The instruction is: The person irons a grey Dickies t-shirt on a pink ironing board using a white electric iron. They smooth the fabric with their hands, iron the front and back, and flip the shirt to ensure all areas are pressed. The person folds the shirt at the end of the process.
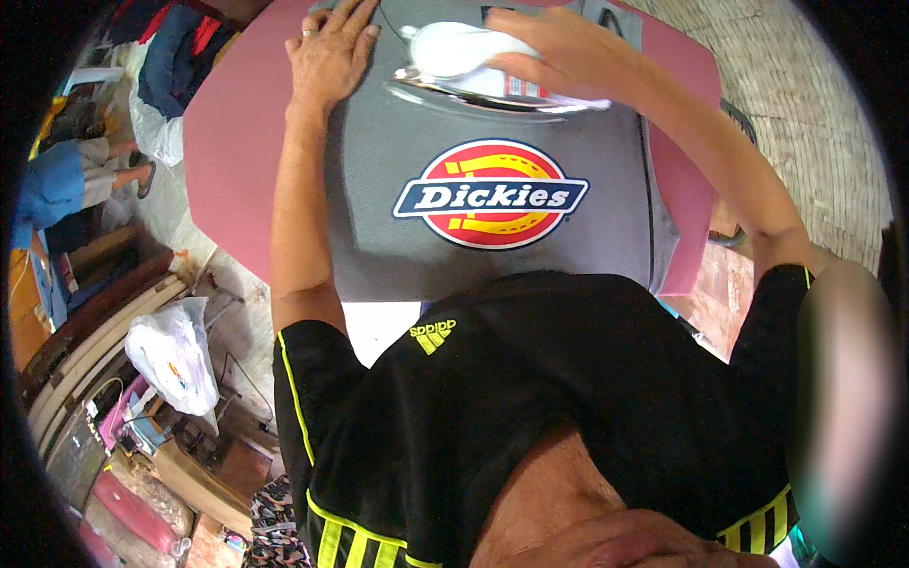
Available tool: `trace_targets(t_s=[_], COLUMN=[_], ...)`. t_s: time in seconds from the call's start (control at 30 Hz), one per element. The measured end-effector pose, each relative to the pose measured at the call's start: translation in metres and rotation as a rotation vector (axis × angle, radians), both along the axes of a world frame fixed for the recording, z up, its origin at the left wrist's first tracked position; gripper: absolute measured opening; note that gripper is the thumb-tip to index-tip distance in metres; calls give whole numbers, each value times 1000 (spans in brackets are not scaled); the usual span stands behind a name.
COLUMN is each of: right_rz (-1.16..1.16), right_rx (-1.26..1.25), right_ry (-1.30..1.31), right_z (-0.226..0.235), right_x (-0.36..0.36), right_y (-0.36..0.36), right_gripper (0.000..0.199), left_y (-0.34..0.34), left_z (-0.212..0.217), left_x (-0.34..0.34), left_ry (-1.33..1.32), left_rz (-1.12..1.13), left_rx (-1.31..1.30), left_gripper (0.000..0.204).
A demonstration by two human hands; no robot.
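Note:
A grey garment (360,218), probably a T-shirt, is spread over a pink-covered board or table in front of me. It bears a red, yellow and blue printed emblem (492,195). My right hand (549,52) is wrapped round a white clothes iron (453,52), slightly smeared by motion. The iron lies on the cloth beyond the emblem, its shiny soleplate edge toward me. At the garment's far left edge my left hand (329,55) rests flat, fingers stretched away from me, a ring on one of them. A thin cord runs beside those fingers.
The pink cover (227,151) shows on both sides of the garment. Another person in a blue top (59,185) is at the far left. Below them are stacked boards, a white plastic bag (175,355) and a red roll-shaped thing (133,511). A woven mat (805,104) lies at right.

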State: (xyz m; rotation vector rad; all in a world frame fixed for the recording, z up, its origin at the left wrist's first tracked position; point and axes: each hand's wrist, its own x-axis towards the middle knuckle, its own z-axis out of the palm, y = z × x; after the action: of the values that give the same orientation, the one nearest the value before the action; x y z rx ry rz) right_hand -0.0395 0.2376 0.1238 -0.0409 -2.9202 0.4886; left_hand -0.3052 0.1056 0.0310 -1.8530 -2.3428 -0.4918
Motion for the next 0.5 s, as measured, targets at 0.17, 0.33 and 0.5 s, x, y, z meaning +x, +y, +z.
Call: trace_targets(t_s=[0.17,0.33,0.5], right_rz=[40,-113,79], right_rx=[79,-117,47], right_ry=[-144,-249,-73], right_z=[9,20,18], right_x=[-7,10,-11], right_y=[-2,-2,-12], right_gripper=[28,27,26], left_y=[5,4,5], left_z=[-1,1,-9], left_x=[-7,-4,-14], left_ry=[-11,8,22], left_rz=[16,9,-73], left_rx=[-18,11,132], left_gripper=[49,49,48])
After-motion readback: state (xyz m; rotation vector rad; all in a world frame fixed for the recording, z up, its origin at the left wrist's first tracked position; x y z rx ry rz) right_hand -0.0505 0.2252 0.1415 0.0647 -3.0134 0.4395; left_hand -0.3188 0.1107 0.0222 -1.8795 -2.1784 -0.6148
